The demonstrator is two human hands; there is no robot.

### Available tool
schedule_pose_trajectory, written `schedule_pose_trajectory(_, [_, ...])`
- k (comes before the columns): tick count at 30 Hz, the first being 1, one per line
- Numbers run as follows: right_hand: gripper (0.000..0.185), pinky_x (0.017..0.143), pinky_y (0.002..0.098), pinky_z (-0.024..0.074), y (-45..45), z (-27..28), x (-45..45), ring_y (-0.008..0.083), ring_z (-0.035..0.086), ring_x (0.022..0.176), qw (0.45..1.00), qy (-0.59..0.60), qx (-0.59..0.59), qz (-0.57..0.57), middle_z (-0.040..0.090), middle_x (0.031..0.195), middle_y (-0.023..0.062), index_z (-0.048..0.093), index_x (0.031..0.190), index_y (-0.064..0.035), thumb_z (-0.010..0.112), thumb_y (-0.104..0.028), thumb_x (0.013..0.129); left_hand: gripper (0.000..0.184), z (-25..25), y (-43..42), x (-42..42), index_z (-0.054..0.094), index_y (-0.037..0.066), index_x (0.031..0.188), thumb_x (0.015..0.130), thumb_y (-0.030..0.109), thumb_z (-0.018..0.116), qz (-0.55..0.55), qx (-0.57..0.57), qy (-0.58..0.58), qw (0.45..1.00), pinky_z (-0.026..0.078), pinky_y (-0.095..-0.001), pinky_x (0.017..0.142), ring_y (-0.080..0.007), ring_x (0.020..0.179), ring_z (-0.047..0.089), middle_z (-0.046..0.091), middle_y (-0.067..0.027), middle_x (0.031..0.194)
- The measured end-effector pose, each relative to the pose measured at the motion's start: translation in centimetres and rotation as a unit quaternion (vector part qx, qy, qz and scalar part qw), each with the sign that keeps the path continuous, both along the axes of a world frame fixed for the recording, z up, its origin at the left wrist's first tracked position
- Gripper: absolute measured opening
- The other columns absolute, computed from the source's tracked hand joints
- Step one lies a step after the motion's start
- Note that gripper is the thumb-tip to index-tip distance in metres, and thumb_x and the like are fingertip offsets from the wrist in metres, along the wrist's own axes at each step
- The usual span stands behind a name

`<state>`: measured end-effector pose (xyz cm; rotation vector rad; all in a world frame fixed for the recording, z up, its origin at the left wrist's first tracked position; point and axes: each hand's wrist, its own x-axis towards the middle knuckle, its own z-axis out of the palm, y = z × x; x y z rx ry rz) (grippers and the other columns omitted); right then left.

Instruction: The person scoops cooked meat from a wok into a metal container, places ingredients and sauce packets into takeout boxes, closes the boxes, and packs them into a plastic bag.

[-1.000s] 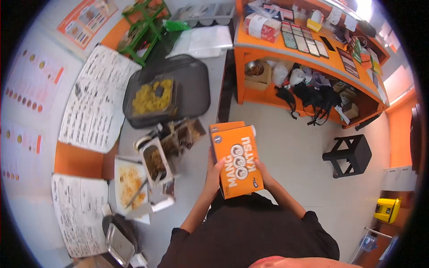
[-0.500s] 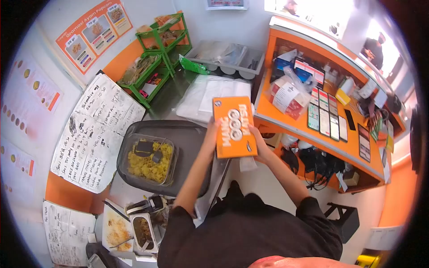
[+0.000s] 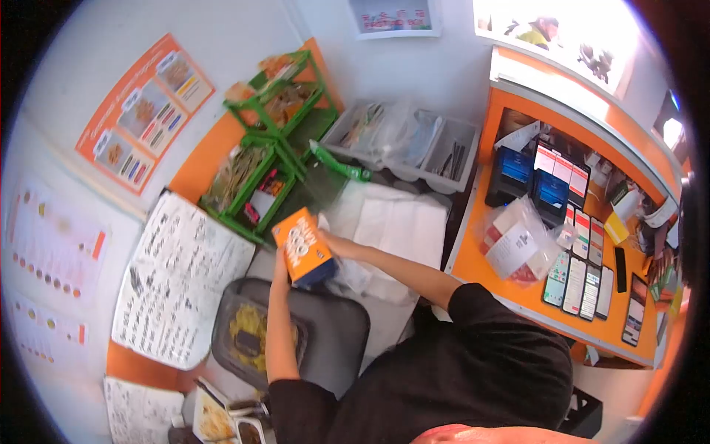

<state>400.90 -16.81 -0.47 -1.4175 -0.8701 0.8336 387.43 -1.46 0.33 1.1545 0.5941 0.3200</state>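
Both hands hold an orange printed box [image 3: 302,243] with dark blue lower sides, above the counter. My left hand [image 3: 281,265] grips its left side, and my right hand [image 3: 333,246] closes on its right side. Some clear plastic hangs beneath my right hand. Below the box lies a dark tray [image 3: 342,325], on which stands a clear container of yellow food [image 3: 251,325]. White plastic sheets [image 3: 399,226] lie to the right of the box. Whether the box is one or a stack of two is hard to tell here.
Green racks [image 3: 274,159] and a grey cutlery bin [image 3: 451,166] stand at the back. To the right, an orange desk [image 3: 473,259] carries several phones and a bagged red-and-white package [image 3: 518,248]. Handwritten sheets [image 3: 177,288] lean at the left.
The view has turned towards the back counter. Both hands have carried the orange box from in front of the body to above the counter, beside the green racks, and it is now tilted.
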Motion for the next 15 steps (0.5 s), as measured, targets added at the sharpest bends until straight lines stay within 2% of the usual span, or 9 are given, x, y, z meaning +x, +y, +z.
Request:
schedule_pose_trajectory(3, [0.048, 0.092, 0.0367, 0.0336, -5.8, 2.4, 2.2, 0.0312, 0.042, 0.108, 0.94, -0.325, -0.1, -0.041, 0.045, 0.115, 0.0221, 0.036, 0.118, 0.0045, 0.049, -0.023, 0.081, 0.051, 1.5, -1.5, -0.9, 0.037, 0.004, 0.122, 0.088, 0.043, 0.031, -0.004, 0.089, 0.088, 0.992, 0.039, -0.0292, 0.085, -0.0168, 0.099, 0.05, 0.049, -0.0051, 0.115])
schedule_pose_trajectory(5, [0.051, 0.092, 0.0377, 0.0335, -9.3, 0.4, 4.1, 0.0348, 0.041, 0.107, 0.966, -0.227, -0.11, -0.062, 0.046, 0.11, 0.025, 0.036, 0.117, 0.0063, 0.054, -0.011, 0.073, 0.051, -2.3, 1.9, -2.1, 0.035, 0.001, 0.123, 0.087, 0.037, 0.039, -0.004, 0.102, 0.104, 0.989, 0.036, -0.0314, 0.088, -0.0197, 0.103, 0.046, 0.044, -0.0098, 0.12])
schedule_pose_trajectory(6, [0.05, 0.091, 0.0382, 0.0338, -10.9, -0.2, 4.4, 0.0345, 0.042, 0.106, 0.943, -0.281, -0.168, -0.058, 0.047, 0.109, 0.024, 0.037, 0.116, 0.0065, 0.054, -0.01, 0.072, 0.05, -1.2, 0.8, -1.6, 0.036, -0.001, 0.122, 0.085, 0.032, 0.043, 0.021, 0.251, 0.164, 0.954, 0.035, -0.033, 0.089, -0.0229, 0.103, 0.046, 0.043, -0.014, 0.12])
schedule_pose_trajectory(8, [0.047, 0.089, 0.0391, 0.0344, -13.5, -1.0, 5.0, 0.034, 0.044, 0.103, 0.878, -0.385, -0.283, -0.037, 0.049, 0.106, 0.0219, 0.04, 0.113, 0.0067, 0.055, -0.009, 0.071, 0.049, 4.5, -3.9, -0.5, 0.036, -0.003, 0.121, 0.082, 0.024, 0.049, 0.087, 0.536, 0.229, 0.807, 0.033, -0.0361, 0.091, -0.0283, 0.103, 0.045, 0.04, -0.0205, 0.121])
schedule_pose_trajectory(10, [0.046, 0.087, 0.0406, 0.0344, -14.4, -3.5, 4.5, 0.0321, 0.045, 0.099, 0.846, -0.474, -0.175, -0.17, 0.049, 0.102, 0.0179, 0.041, 0.11, 0.0051, 0.056, -0.009, 0.069, 0.05, 8.7, -9.6, 1.9, 0.036, -0.005, 0.12, 0.078, 0.018, 0.053, 0.174, 0.773, 0.235, 0.564, 0.032, -0.0389, 0.092, -0.0325, 0.105, 0.043, 0.038, -0.0249, 0.122])
schedule_pose_trajectory(11, [0.045, 0.086, 0.0414, 0.0345, -14.3, -4.4, 4.2, 0.0311, 0.045, 0.097, 0.819, -0.513, -0.118, -0.23, 0.05, 0.1, 0.0159, 0.042, 0.109, 0.0043, 0.056, -0.009, 0.068, 0.05, 9.3, -12.2, 3.2, 0.037, -0.003, 0.12, 0.077, 0.016, 0.053, 0.15, 0.736, 0.178, 0.636, 0.03, -0.0409, 0.093, -0.0338, 0.108, 0.041, 0.037, -0.0241, 0.123])
schedule_pose_trajectory(12, [0.043, 0.08, 0.0409, 0.0348, -14.3, -3.7, 3.5, 0.0272, 0.045, 0.094, 0.783, -0.557, -0.138, -0.242, 0.049, 0.097, 0.0111, 0.043, 0.107, 0.0035, 0.056, -0.009, 0.068, 0.05, 9.3, -14.7, 4.3, 0.038, -0.002, 0.12, 0.076, 0.015, 0.053, 0.122, 0.691, 0.124, 0.701, 0.028, -0.0428, 0.095, -0.0351, 0.111, 0.039, 0.037, -0.0233, 0.124])
schedule_pose_trajectory(14, [0.043, 0.078, 0.0389, 0.0351, -13.6, -3.4, 2.8, 0.0256, 0.045, 0.095, 0.785, -0.549, -0.224, -0.181, 0.049, 0.098, 0.0109, 0.043, 0.106, 0.0029, 0.056, -0.011, 0.068, 0.051, 6.3, -17.6, 6.1, 0.038, -0.001, 0.121, 0.075, 0.014, 0.055, -0.061, 0.552, 0.095, 0.826, 0.022, -0.0442, 0.098, -0.0335, 0.119, 0.032, 0.036, -0.0203, 0.126])
schedule_pose_trajectory(15, [0.043, 0.077, 0.0379, 0.0353, -13.5, -3.1, 2.6, 0.0249, 0.045, 0.095, 0.782, -0.545, -0.265, -0.146, 0.049, 0.098, 0.0108, 0.043, 0.106, 0.0027, 0.057, -0.011, 0.068, 0.053, 5.2, -19.3, 7.1, 0.037, 0.0, 0.122, 0.076, 0.018, 0.055, -0.117, 0.581, 0.06, 0.804, 0.02, -0.0452, 0.099, -0.0324, 0.12, 0.03, 0.034, -0.0194, 0.128])
